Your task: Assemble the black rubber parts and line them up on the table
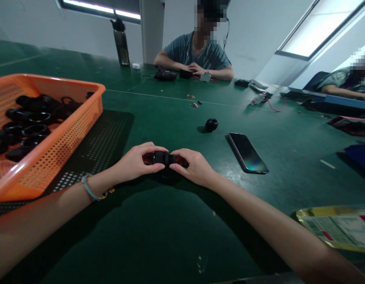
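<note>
Both of my hands meet over the green table [159, 236] and grip one black round plastic part [164, 158] between them. My left hand [137, 161] holds its left end, and my right hand [192, 166] holds its right end with the fingers curled over it. The part sits just above the table surface. A second black round part [211, 124] lies alone on the table farther away, to the right. An orange perforated basket [67, 130] at my left holds several more black ring-shaped parts [31, 118].
A dark phone [248, 153] lies face up right of my hands. A yellow-edged printed packet [336, 227] is at the near right. A person sits across the table with tools, another at the far right. A bottle [121, 43] stands at the back.
</note>
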`<state>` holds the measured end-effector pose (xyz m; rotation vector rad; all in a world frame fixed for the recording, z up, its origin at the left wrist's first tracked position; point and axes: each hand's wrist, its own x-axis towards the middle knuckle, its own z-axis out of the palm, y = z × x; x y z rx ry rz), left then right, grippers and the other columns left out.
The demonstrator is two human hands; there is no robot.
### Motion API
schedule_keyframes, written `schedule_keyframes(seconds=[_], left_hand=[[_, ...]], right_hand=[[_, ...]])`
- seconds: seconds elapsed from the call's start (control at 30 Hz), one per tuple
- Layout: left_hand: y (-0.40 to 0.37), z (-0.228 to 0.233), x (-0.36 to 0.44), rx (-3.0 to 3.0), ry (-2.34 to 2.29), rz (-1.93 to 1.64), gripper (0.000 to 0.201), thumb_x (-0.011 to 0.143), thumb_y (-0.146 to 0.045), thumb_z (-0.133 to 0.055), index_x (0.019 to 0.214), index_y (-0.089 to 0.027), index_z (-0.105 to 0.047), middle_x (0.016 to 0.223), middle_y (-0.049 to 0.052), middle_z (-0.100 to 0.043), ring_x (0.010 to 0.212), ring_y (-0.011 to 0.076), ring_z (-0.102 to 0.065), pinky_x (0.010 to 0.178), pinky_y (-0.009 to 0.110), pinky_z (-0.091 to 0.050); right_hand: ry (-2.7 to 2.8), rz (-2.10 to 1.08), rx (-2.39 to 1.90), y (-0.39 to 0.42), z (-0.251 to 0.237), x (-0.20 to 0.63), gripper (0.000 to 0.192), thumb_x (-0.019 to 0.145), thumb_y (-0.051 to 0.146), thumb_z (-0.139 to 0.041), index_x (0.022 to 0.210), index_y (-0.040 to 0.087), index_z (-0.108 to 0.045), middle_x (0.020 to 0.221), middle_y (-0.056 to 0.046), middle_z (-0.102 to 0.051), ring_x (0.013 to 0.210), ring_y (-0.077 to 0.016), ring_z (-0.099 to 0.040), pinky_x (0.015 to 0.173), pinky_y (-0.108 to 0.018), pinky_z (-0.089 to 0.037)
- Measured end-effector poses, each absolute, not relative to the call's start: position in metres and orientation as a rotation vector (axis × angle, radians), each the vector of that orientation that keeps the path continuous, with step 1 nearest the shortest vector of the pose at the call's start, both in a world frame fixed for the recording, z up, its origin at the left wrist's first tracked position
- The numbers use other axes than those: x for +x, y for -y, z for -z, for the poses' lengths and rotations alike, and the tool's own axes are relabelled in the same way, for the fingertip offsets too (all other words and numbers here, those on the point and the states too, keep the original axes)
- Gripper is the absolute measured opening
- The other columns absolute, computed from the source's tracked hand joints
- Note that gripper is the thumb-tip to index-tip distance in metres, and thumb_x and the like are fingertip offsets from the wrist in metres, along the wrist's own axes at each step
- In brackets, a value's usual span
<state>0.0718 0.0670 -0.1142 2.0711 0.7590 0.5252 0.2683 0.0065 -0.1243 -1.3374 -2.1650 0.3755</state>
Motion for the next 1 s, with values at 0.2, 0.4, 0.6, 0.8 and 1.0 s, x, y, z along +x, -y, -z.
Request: schedule_keyframes(seconds=[0.2, 0.4, 0.6, 0.8, 1.0], left_hand=[[-0.0667, 0.1145, 0.0712, 2.065, -0.759, -0.528, 0.04, 0.068, -0.04, -0.062, 0.103, -0.02, -0.063, 0.09, 0.002, -0.052, 0.077, 0.0163, -0.055, 0.066, 0.028, -0.053], [-0.0663, 0.114, 0.0717, 2.057, -0.756, -0.528, 0.041, 0.068, -0.04, -0.063, 0.103, -0.019, -0.063, 0.089, 0.002, -0.051, 0.077, 0.0165, -0.055, 0.066, 0.029, -0.053], [-0.0659, 0.113, 0.0716, 2.05, -0.754, -0.525, 0.041, 0.068, -0.039, -0.063, 0.103, -0.018, -0.063, 0.088, 0.002, -0.051, 0.077, 0.0167, -0.055, 0.066, 0.029, -0.052], [-0.0653, 0.1133, 0.0725, 2.043, -0.745, -0.526, 0.041, 0.068, -0.039, -0.063, 0.103, -0.018, -0.063, 0.086, 0.001, -0.05, 0.077, 0.0163, -0.055, 0.067, 0.029, -0.053], [-0.0648, 0.1128, 0.0724, 2.005, -0.749, -0.536, 0.041, 0.067, -0.038, -0.064, 0.102, -0.017, -0.063, 0.088, 0.002, -0.051, 0.079, 0.0171, -0.057, 0.069, 0.031, -0.054]], right_hand=[[2.18, -0.376, -1.365, -0.0062, 0.1241, 0.2686, 0.016, 0.082, 0.025, -0.059, 0.092, 0.013, -0.062, 0.077, -0.004, -0.065, 0.065, -0.0118, -0.055, 0.061, -0.024, -0.041], [2.189, -0.378, -1.368, -0.0061, 0.1241, 0.2692, 0.017, 0.083, 0.026, -0.057, 0.092, 0.013, -0.062, 0.077, -0.004, -0.065, 0.065, -0.0123, -0.055, 0.061, -0.025, -0.041], [2.193, -0.371, -1.374, -0.007, 0.125, 0.2686, 0.017, 0.083, 0.027, -0.057, 0.092, 0.013, -0.062, 0.077, -0.004, -0.064, 0.065, -0.0122, -0.054, 0.061, -0.024, -0.04], [2.215, -0.375, -1.388, -0.0082, 0.1253, 0.2677, 0.018, 0.085, 0.028, -0.055, 0.089, 0.013, -0.062, 0.077, -0.004, -0.064, 0.065, -0.0126, -0.054, 0.06, -0.025, -0.04], [2.218, -0.379, -1.399, -0.0068, 0.1235, 0.2678, 0.016, 0.085, 0.028, -0.054, 0.089, 0.014, -0.061, 0.078, -0.005, -0.064, 0.066, -0.0134, -0.054, 0.061, -0.026, -0.041]])
